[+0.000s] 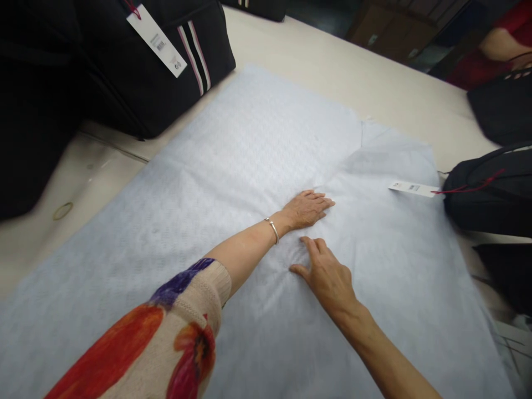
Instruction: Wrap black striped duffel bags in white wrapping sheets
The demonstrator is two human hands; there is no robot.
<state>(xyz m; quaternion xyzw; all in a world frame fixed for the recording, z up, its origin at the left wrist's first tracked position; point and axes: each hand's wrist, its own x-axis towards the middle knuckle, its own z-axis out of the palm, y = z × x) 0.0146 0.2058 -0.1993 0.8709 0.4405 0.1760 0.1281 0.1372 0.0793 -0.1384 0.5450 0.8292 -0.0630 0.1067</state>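
A large pale blue-white sheet (233, 160), thin and faintly textured, is spread over the table, with creases around my hands. My left hand (306, 209) lies flat on it near the middle, fingers stretched out to the right and a metal bracelet (272, 230) at the wrist. Just below and to the right, my right hand (330, 277) is at the sheet with thumb and fingers apart and nothing between them. Whether its fingertips press on the sheet is hard to tell.
Black bags (183, 61) with a striped band and a white tag (157, 41) stand at the upper left. Another dark bag (486, 194) with a tag (411, 189) sits at the right. A yellowish ring (62, 211) lies on the table (332, 61). Someone in red (477, 61) is at the far right.
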